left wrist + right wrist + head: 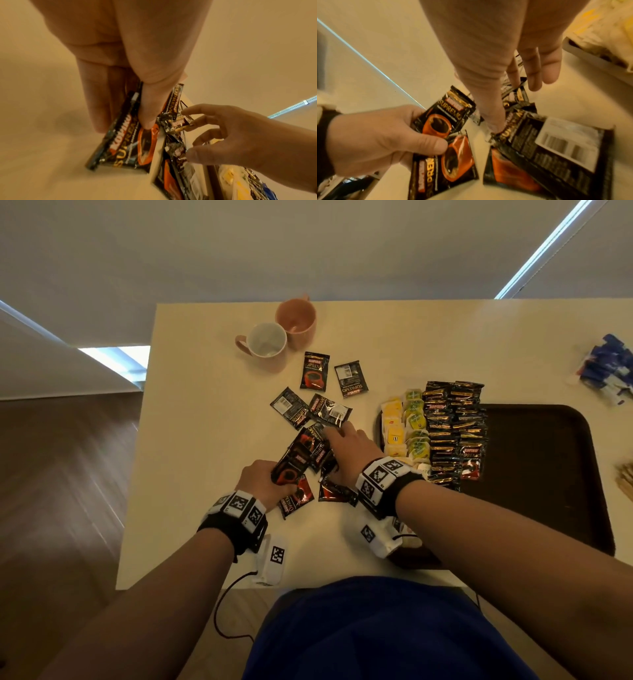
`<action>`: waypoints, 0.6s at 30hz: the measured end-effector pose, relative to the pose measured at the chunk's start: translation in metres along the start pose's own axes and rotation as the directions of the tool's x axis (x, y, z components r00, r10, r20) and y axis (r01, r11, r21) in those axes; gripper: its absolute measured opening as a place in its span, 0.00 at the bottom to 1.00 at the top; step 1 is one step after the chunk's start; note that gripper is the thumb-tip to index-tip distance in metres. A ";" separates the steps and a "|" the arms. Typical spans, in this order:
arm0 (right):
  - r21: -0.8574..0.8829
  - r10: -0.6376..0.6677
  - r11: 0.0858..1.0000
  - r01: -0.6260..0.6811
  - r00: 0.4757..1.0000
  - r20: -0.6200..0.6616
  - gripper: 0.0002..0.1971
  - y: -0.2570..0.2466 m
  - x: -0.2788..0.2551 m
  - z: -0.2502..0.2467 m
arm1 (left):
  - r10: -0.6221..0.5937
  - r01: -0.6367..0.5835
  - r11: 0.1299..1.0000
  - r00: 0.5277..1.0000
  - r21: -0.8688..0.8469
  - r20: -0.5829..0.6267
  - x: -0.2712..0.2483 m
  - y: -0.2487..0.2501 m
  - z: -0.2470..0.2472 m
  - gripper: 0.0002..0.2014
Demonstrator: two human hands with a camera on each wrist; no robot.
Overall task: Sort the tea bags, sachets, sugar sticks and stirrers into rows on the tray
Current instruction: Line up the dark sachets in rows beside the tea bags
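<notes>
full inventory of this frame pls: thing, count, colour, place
table: one, cream, under everything
tray: one, dark brown, right
coffee sachets in rows: many, black, tray's left part
tea bags: many, yellow and green, tray's left edge
loose coffee sachets: roughly ten, black-red, table centre
mugs: two, pink, far side, touching
blue-white packets: a pile, far right
wooden stirrers: some, right edge
left hand: grip on a sachet
right hand: fingers spread over the sachets

You face a pale wall (pixel 308 244) behind a cream table (pixel 205 440), wood floor (pixel 61 474) left, daylight strip (pixel 541 251) right.
</notes>
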State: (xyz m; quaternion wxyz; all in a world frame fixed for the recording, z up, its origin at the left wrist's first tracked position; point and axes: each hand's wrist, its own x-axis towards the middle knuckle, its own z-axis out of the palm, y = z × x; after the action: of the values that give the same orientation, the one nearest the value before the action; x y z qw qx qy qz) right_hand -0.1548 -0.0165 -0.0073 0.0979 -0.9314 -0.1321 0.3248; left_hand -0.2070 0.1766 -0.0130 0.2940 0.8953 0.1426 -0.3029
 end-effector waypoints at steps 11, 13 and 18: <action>0.025 0.184 0.983 -0.183 0.983 -0.020 0.64 -0.010 0.045 -0.024 | -0.056 0.060 0.987 0.998 -0.148 0.034 -0.004 -0.007 -0.010 0.11; -0.017 0.181 0.983 -0.181 0.983 -0.021 0.64 -0.013 0.048 -0.023 | -0.067 0.070 0.986 0.997 -0.153 0.027 -0.003 -0.007 -0.008 0.12; 0.095 0.171 0.981 -0.171 0.985 0.012 0.51 -0.007 0.052 -0.019 | -0.072 0.065 0.977 0.997 -0.205 -0.027 -0.003 -0.007 -0.007 0.09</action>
State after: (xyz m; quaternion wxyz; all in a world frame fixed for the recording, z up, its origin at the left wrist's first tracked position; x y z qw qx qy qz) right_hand -0.1047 0.0047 -0.0205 0.1139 -0.9329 -0.0362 0.3398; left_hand -0.2093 0.1865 -0.0095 0.3712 0.8600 0.2085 -0.2813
